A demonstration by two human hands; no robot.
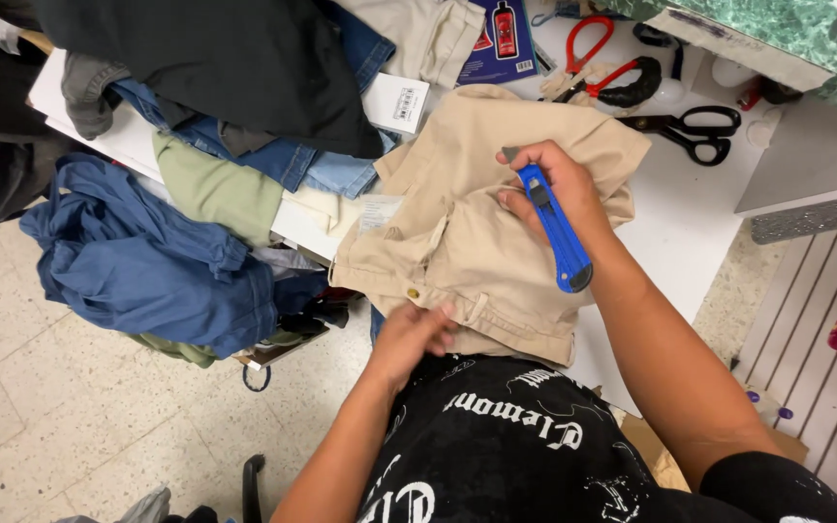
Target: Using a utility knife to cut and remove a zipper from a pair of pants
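Observation:
My right hand [559, 189] grips a blue utility knife [554, 228], its short blade tip pointing up and left over a pair of beige trousers [467, 232]. The trousers lie crumpled on a white table [680, 242], waistband toward me. My left hand [414, 334] rests on the waistband near its brass button, fingers curled on the fabric.
A pile of clothes covers the table's left: dark garment [234, 58], blue jeans [283, 155], green cloth [215, 189]. A blue garment [147, 261] hangs off the edge. Red-handled scissors [603, 63] and black scissors [695, 131] lie at the back. A green marble counter [806, 39] stands at the right.

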